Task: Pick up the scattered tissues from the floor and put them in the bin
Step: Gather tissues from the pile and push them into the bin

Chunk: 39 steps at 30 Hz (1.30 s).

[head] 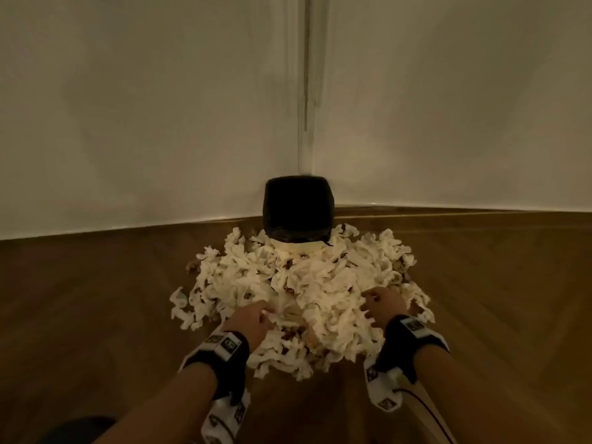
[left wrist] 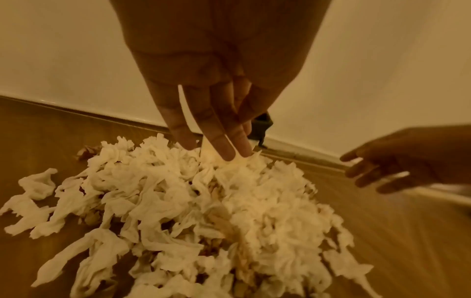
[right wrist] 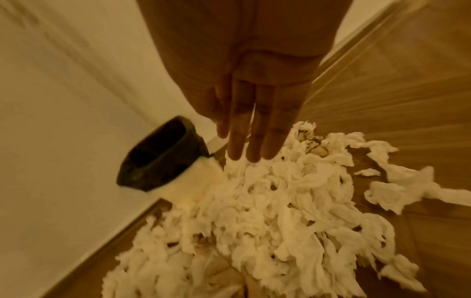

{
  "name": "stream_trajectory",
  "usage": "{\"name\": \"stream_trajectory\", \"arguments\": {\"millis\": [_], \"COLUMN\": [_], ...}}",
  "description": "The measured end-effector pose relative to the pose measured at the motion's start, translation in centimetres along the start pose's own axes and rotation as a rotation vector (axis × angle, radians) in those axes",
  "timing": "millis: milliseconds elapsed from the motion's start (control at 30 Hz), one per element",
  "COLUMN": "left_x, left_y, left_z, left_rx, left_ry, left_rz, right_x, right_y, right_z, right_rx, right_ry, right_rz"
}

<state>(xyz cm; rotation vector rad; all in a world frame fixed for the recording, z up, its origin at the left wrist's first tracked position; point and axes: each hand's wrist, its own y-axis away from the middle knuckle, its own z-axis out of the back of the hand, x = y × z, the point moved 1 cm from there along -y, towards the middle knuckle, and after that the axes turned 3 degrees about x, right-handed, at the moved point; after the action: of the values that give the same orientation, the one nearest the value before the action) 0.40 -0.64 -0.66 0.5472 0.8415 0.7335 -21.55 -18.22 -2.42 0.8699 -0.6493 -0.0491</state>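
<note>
Room: brown wood-plank floor point(head: 96, 299) meeting two plain cream walls point(head: 128, 107) in a corner.
Bin: small pale bin with a black liner bag point(head: 298, 216) folded over its rim, standing upright in the corner, beyond both hands; the heap reaches its base. In the right wrist view the bin point(right wrist: 163, 159) lies ahead and to the thumb side of the right fingers.
Tissues: large heap of crumpled white paper tissues point(head: 307, 290) on the floor, between the bin and the person; loose pieces trail off its edges. The heap fills the lower part of the left wrist view point(left wrist: 178, 211) and the right wrist view point(right wrist: 254, 211).
Left grip: left hand point(head: 253, 318) reaches to the near left part of the heap, fingers straight and spread; the fingertips point(left wrist: 224, 149) appear to touch the topmost tissue, with nothing pinched or enclosed.
Right grip: right hand point(head: 382, 304) is over the near right part of the heap, fingers point(right wrist: 252, 141) extended, close together and empty; whether they touch the tissues cannot be told. It also shows at the edge of the left wrist view point(left wrist: 407, 159).
Wrists: black straps carrying white marker-printed blocks point(head: 224, 346).
</note>
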Motion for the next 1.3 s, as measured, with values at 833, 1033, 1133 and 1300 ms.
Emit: {"name": "stream_trajectory", "arguments": {"millis": [833,1033,1133,1300], "left_x": [4.9,5.1,4.8,3.4], "left_y": [-19.5,-17.9,-16.4,-12.8], "left_z": [-5.7,-4.6,-4.6,-3.4], "left_rx": [-0.053,-0.104,-0.153,-0.283], "left_ry": [-0.451,-0.438,-0.433,-0.414], "left_rz": [-0.221,-0.204,-0.224,-0.253], "right_x": [-3.3,-2.4,-1.9,-1.5], "right_y": [-18.6,-16.8,-15.1,-11.4], "right_z": [-12.8,-11.6,-11.2,-10.2], "right_rx": [-0.042,-0.162,-0.205,-0.294], "right_ry": [0.788,0.498,0.429,0.250], "right_rz": [0.263,0.331,0.357,0.441]}}
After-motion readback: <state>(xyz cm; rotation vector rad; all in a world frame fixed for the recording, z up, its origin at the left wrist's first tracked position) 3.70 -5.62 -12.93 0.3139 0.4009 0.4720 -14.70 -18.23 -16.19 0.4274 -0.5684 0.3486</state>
